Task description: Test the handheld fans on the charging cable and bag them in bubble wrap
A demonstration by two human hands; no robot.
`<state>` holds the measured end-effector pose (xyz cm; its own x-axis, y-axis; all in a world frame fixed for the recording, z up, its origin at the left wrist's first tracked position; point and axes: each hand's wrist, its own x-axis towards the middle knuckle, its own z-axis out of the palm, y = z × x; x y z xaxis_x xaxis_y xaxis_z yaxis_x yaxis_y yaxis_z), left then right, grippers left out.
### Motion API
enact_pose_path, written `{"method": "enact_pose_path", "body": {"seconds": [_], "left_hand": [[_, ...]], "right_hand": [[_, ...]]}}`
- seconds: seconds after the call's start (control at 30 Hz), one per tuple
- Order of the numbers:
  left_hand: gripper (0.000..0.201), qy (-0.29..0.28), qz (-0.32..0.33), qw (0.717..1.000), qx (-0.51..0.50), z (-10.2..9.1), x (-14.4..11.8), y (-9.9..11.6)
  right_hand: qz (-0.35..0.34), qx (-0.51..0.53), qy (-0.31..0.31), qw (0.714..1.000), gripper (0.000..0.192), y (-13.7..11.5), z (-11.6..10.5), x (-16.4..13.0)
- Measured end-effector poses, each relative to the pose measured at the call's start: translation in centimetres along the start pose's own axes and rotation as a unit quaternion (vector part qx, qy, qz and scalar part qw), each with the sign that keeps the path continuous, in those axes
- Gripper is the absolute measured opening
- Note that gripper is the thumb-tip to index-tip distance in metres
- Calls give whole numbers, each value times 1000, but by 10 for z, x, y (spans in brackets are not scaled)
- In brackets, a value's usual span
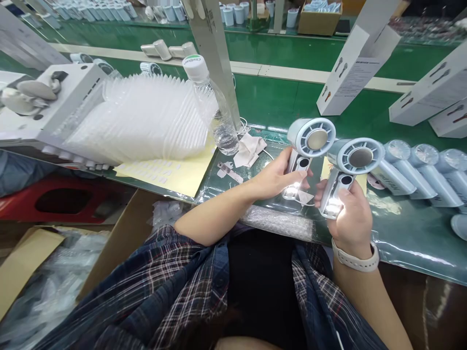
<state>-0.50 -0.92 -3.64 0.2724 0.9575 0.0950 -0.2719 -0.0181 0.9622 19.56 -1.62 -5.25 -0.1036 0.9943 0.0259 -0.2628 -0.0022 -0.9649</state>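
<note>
My left hand (284, 177) is closed round the handle of a light blue handheld fan (305, 138), its round head tilted up. In my right hand (352, 216) is a second handheld fan (355, 158) of the same kind, gripped by its shiny handle. The two fan heads sit side by side, nearly touching. Below them lies a roll of clear plastic wrap (279, 222) along the table's front edge. To the right, several more blue fans (419, 170) lie in a row. A crumpled white cloth (250, 149) rests left of my left hand.
A water bottle (215, 107) stands beside a metal post (215, 48). Left of it is a stack of white plastic sleeves (146, 119) near yellow paper (189, 177). White printed boxes (355, 73) stand at the back right. A green conveyor (280, 95) runs behind; an open carton (120, 233) sits below left.
</note>
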Motion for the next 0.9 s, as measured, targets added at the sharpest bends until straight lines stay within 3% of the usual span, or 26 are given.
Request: {"method": "enact_pose_path", "body": {"seconds": [0.07, 0.13, 0.2, 0.27, 0.37, 0.53, 0.63, 0.8, 0.9], "left_hand": [[66, 48, -23, 998, 23, 0, 0, 2], [71, 93, -52, 993, 41, 1, 0, 4], [67, 103, -63, 992, 29, 2, -1, 4], [57, 86, -53, 995, -5, 3, -2, 4], [45, 68, -14, 997, -13, 3, -6, 3], [54, 3, 45, 998, -32, 2, -13, 12], [55, -28, 38, 996, -79, 2, -13, 17], [58, -116, -17, 986, -119, 3, -10, 19], [55, -99, -54, 984, -135, 5, -10, 18]], "right_hand": [[3, 13, 16, 1000, 19, 0, -2, 2], [24, 52, -8, 998, 29, -1, -3, 3], [53, 92, -44, 993, 45, -2, -4, 3], [74, 111, -51, 990, 54, -4, -3, 2], [73, 117, -39, 990, 45, -9, 2, -1], [-4, 95, -27, 995, 25, -19, 12, -11], [-16, 81, -20, 996, 25, -25, 14, -13], [45, 127, -42, 990, 30, -29, 16, -7], [41, 130, -66, 989, 32, -27, 15, -5]]}}
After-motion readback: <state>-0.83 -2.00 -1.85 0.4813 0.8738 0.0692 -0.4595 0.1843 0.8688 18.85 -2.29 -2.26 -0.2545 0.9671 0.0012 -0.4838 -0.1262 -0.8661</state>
